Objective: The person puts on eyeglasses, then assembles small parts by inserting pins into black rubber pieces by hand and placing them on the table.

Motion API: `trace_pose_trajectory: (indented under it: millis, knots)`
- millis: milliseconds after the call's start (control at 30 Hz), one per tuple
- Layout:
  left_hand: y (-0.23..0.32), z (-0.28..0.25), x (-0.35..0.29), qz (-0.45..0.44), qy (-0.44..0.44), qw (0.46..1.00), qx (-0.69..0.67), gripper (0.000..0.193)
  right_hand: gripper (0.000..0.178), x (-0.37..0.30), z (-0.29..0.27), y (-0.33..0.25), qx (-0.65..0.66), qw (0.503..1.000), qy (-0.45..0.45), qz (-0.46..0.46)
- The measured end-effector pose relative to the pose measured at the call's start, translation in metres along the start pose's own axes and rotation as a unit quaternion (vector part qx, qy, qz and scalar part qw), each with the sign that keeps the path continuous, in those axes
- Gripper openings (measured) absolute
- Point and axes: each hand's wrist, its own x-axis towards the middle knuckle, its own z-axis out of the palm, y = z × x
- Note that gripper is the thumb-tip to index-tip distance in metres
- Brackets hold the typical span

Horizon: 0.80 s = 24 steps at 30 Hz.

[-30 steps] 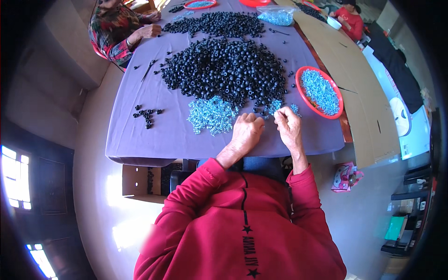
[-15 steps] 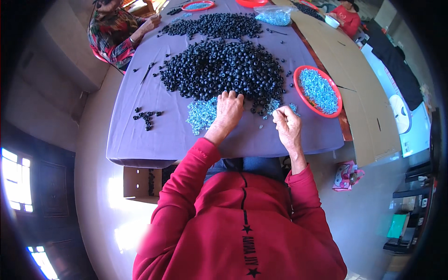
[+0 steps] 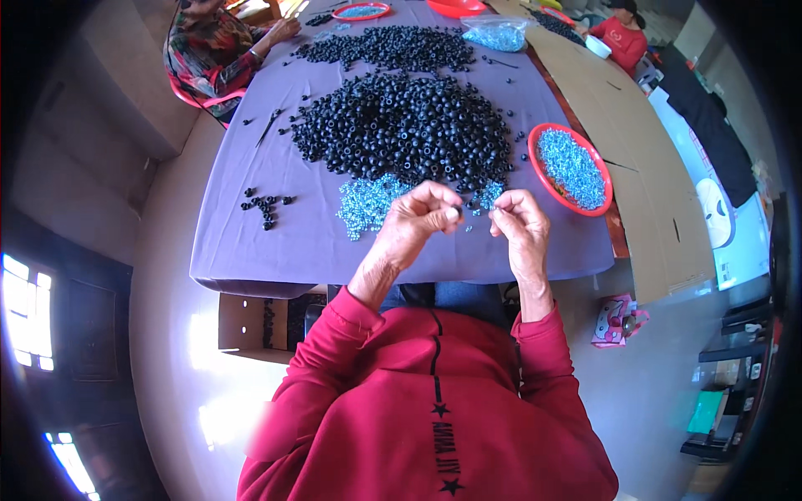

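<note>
Over the front of the purple-covered table (image 3: 276, 242), my left hand (image 3: 405, 227) pinches a black bead (image 3: 456, 212) between thumb and fingertips. Just to its right, a little apart, my right hand (image 3: 525, 232) is closed in a pinch; whatever is between its fingertips is too small to make out. Beyond both hands spreads a large heap of black beads (image 3: 401, 125). Small clear-blue beads (image 3: 366, 204) lie beside my left hand, and a smaller patch of blue beads (image 3: 489, 192) lies between the hands.
To the right, an oval red tray (image 3: 534, 163) holds blue beads. A second black heap (image 3: 388, 46) and a bag of blue beads (image 3: 494, 36) lie farther back. Loose black beads (image 3: 266, 209) sit at left. Two people (image 3: 209, 54) sit across the far sides; cardboard (image 3: 652, 179) runs along the right.
My left hand has drawn back from the edge of the black heap toward my right hand, with a black bead now showing in its fingertips. My right hand has turned slightly.
</note>
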Motion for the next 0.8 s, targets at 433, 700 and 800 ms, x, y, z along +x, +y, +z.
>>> trace_pose_trajectory:
  millis: [433, 700, 800]
  knots:
    - [0.013, 0.017, -0.019, -0.011, -0.025, 0.996, -0.087, 0.013, 0.009, -0.021, 0.013, -0.030, 0.035, 0.996, -0.083, -0.022]
    - [0.007, 0.022, -0.022, 0.087, 0.001, 0.993, 0.076, 0.014, 0.006, -0.022, 0.015, -0.035, -0.006, 0.995, -0.074, -0.064]
    - [0.005, 0.021, -0.024, 0.107, 0.012, 0.956, 0.273, 0.015, 0.006, -0.023, 0.016, -0.036, -0.017, 0.996, -0.054, -0.072]
